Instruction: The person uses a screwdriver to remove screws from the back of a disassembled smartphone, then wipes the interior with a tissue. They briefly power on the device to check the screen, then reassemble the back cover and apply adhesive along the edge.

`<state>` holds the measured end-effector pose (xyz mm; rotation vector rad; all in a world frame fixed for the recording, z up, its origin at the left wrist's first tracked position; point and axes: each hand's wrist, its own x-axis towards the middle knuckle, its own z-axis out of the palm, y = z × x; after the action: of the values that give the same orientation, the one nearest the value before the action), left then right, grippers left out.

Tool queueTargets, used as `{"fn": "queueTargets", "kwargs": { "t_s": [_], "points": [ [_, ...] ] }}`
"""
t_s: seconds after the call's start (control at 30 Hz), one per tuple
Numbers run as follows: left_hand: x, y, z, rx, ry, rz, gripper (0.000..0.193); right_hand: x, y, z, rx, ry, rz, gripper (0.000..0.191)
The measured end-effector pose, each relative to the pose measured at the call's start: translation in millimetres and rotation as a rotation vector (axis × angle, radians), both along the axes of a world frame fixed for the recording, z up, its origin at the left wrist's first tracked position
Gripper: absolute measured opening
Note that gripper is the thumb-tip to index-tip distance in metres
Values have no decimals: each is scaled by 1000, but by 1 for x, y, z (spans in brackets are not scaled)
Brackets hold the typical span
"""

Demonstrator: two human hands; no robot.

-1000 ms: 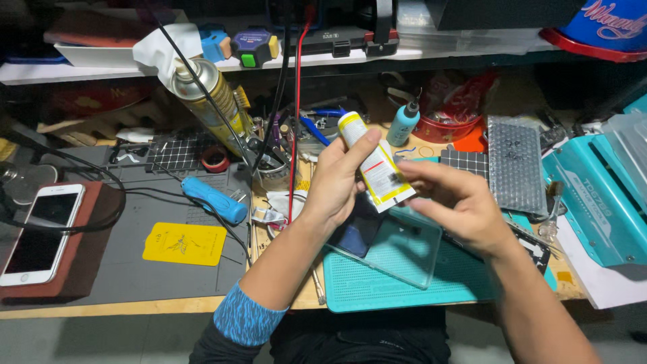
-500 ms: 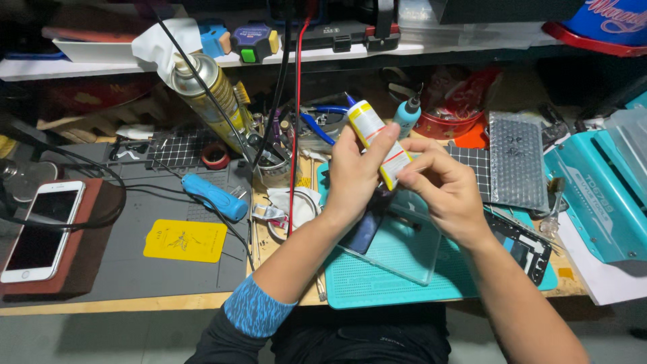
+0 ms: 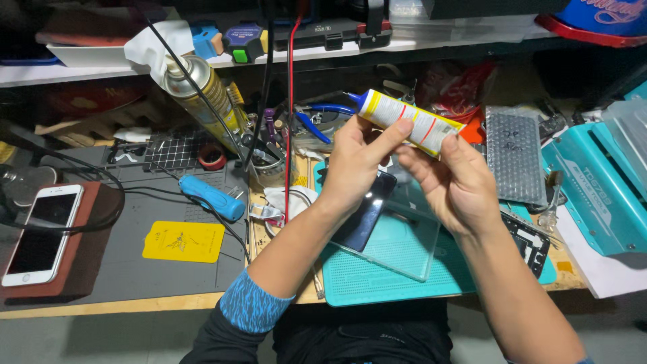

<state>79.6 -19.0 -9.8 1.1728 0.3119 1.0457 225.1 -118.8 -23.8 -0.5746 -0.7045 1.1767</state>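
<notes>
Tube [image 3: 410,121] above the mat [image 3: 377,283], phone [image 3: 42,232] far left, spray can [image 3: 202,91] behind.

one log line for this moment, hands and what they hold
left hand: grips glue tube near nozzle | right hand: holds tube's tail end | below: dark phone on teal mat

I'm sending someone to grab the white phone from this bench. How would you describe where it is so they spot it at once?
Look at the bench's far left edge, on the dark grey work mat. There a reddish-brown block carries the white phone, lying face up with its screen dark. It is the only white, whole phone there.
</notes>
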Motion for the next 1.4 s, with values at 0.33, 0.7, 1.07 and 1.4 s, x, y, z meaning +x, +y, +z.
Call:
{"fn": "queueTargets", "kwargs": {
  "t_s": [0.33,0.7,1.07,1.4],
  "points": [
    [-46,-49,-17,882,1200,318,105,43,4,-10,-77,-36,-287,33],
    [-35,-59,-19,906,1237,424,98,50,-14,-11,-61,44,-160,43],
    [-44,-28,-6,835,1189,489,97,64,-27,-10,-34,35,-208,34],
    [36,-67,-23,995,1083,330,94,70,-24,-13,-16,39,-312,29]
  ]
}}
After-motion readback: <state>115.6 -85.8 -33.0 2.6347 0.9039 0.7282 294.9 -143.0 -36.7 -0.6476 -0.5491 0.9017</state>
